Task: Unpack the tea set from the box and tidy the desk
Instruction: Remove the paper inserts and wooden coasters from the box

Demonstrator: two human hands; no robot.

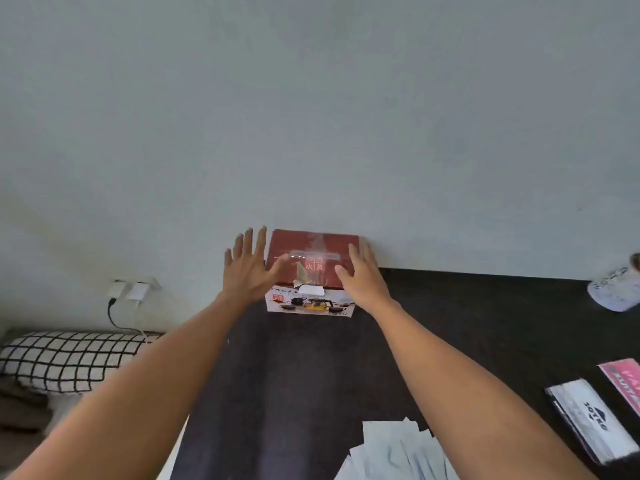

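A tea set box (313, 261) with a dark red taped top and a white front showing pictures of teaware stands at the far edge of the dark desk (304, 375), against the wall. My left hand (247, 268) is spread wide beside the box's left edge, fingers apart, holding nothing. My right hand (362, 275) lies flat with fingers extended over the box's right top edge; whether it touches the box is unclear. The box is closed, with clear tape across its lid.
White paper packets (391, 452) lie at the desk's near edge. A grey-white packet (588, 420) and a pink one (623, 379) sit at the right. A white printed object (614, 289) rests far right. Left of the desk are a checked pillow (69, 358) and wall chargers (133, 291).
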